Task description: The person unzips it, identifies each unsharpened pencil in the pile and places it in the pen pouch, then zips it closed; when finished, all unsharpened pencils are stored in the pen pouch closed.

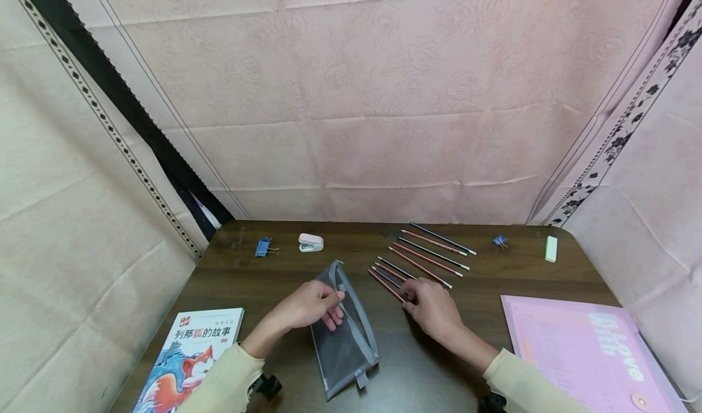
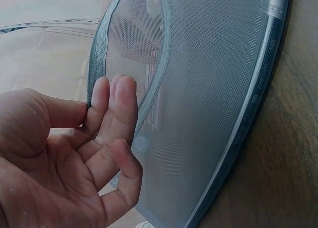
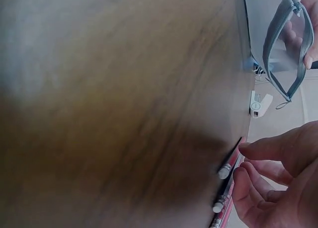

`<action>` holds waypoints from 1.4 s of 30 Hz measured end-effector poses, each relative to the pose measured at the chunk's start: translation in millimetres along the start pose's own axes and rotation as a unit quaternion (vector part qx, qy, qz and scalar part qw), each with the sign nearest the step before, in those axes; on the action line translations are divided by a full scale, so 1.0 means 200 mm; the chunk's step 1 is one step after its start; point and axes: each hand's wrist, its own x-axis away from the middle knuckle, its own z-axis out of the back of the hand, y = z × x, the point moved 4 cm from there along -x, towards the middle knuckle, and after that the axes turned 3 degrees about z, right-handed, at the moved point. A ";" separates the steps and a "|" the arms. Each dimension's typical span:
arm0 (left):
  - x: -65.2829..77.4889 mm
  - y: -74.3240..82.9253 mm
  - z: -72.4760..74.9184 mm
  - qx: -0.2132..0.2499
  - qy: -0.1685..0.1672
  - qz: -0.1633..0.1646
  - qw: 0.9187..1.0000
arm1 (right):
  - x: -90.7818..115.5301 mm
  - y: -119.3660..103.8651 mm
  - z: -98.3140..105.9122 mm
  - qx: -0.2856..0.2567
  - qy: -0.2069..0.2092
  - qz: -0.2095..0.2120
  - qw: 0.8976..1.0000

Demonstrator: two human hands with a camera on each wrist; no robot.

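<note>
My left hand (image 1: pixel 315 306) pinches the zip edge of a grey mesh zip pouch (image 1: pixel 342 352) between thumb and fingers. In the left wrist view the pouch's mouth (image 2: pixel 164 54) gapes beside the fingertips. A row of dark and reddish pencils (image 1: pixel 430 254) lies slantwise on the table, right of the pouch. Over the near end of that row, my right hand (image 1: pixel 430 309) has its thumb and bent fingers around the nearest pencil (image 1: pixel 386 285). White-tipped ends of pencils (image 3: pixel 223 171) show beside those fingertips in the right wrist view.
A fox storybook (image 1: pixel 189 352) lies at the left, a pink folder (image 1: pixel 576 346) at the right. Along the back are a blue binder clip (image 1: pixel 263 247), a white sharpener-like item (image 1: pixel 311 242), another blue clip (image 1: pixel 499 241) and a pale eraser (image 1: pixel 551 249). Cloth hangs behind.
</note>
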 end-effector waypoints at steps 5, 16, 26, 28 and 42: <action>0.00 0.00 0.00 0.000 -0.002 0.000 1.000 | 0.00 0.00 -0.01 0.005 0.002 0.006 1.000; 0.00 -0.01 0.00 -0.004 -0.004 0.003 1.000 | 0.01 -0.01 -0.03 0.004 -0.001 0.027 1.000; 0.00 0.00 0.00 -0.016 -0.008 0.007 1.000 | 0.00 -0.02 -0.03 -0.013 -0.019 0.037 0.999; 0.00 0.00 0.00 -0.016 -0.008 0.007 1.000 | 0.00 -0.03 -0.01 -0.028 -0.013 0.043 0.999; -0.01 0.02 0.00 -0.028 -0.006 -0.004 1.000 | -0.08 -0.12 0.14 -0.206 0.043 0.078 0.975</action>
